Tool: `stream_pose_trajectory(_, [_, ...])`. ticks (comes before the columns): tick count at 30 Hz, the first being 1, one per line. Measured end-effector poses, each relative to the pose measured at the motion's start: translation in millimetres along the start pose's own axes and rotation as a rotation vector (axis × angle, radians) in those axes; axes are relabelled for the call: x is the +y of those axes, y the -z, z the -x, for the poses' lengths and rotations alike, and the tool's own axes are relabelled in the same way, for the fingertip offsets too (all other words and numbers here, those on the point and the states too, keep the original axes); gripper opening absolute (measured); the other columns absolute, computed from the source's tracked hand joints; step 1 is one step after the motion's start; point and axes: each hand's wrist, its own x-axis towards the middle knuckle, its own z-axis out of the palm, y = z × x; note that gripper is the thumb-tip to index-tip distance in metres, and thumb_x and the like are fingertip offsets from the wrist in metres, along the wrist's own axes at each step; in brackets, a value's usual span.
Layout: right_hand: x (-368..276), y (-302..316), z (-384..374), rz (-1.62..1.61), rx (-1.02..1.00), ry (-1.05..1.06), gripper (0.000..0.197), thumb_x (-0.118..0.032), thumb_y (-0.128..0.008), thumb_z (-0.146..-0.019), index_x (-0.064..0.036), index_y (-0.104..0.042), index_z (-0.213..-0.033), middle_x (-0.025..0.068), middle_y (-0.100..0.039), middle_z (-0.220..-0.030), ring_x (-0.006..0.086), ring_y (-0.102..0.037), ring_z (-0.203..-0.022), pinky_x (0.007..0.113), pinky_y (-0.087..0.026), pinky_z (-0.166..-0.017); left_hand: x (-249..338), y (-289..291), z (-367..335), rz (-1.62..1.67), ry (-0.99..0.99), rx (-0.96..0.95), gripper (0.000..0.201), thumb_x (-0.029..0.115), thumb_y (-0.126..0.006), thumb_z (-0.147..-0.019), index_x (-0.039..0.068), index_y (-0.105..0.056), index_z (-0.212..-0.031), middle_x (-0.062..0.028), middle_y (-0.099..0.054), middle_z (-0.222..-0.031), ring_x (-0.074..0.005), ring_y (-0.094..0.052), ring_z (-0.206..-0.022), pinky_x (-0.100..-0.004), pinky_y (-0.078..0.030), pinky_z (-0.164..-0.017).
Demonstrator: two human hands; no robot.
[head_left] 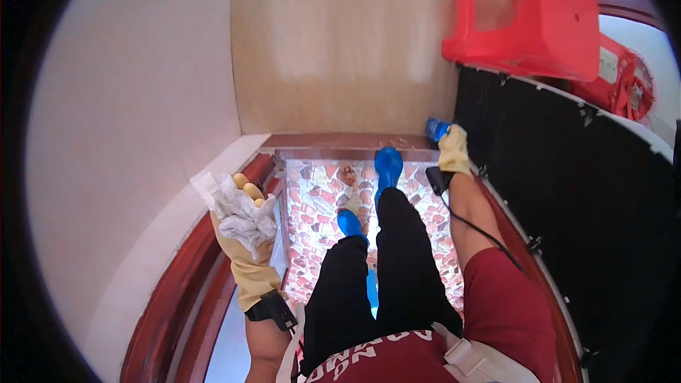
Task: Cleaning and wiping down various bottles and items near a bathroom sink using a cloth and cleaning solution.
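Observation:
My left hand (252, 259), in a cream rubber glove, is closed around crumpled white tissue (248, 216). A flatter whitish piece sticks out of the bundle toward the pale wall, and yellowish gloved fingertips show behind it. My right hand (453, 147), gloved alike, reaches ahead to the doorway's far right corner. Its fingers are closed on a small blue object (437, 129), low against the black panel; the glove hides part of it, and I cannot tell its kind.
A red plastic stool (532, 18) lies on its side at the upper right, with a red bin-like container (624, 81) behind. A black panel (567, 191) runs along my right. A reddish-brown sill (333, 141) divides the stone-patterned floor (312, 198) from the beige floor (340, 50).

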Motion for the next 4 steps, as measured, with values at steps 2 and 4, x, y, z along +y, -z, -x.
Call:
stream_pose_trajectory(2, [2,-8,-8,-0.081,0.000,0.072,0.021,-0.014,-0.068,-0.085,-0.0028,-0.069,-0.103,0.0289,-0.068,-0.113,0.0472,-0.065,-0.109,0.052,-0.052,-0.093,-14,-26,-4,-0.157,-0.204,0.173,0.054,0.045,-0.038,-0.108,0.011,-0.047,-0.148,-0.0141,-0.060,-0.142,-0.0351,-0.066,-0.120,-0.0594,-0.056,-0.099])
stream_pose_trajectory(4, [78,10,-61,-0.206,0.090,0.395,0.019,-0.014,-0.068,-0.084,-0.0056,-0.070,-0.101,0.0297,-0.069,-0.115,0.0415,-0.068,-0.111,0.051,-0.049,-0.102,-50,-46,-30,-0.204,-0.088,-0.216,0.058,0.051,-0.037,-0.107,0.019,-0.042,-0.154,-0.0157,-0.055,-0.150,-0.0393,-0.062,-0.126,-0.0664,-0.048,-0.105])
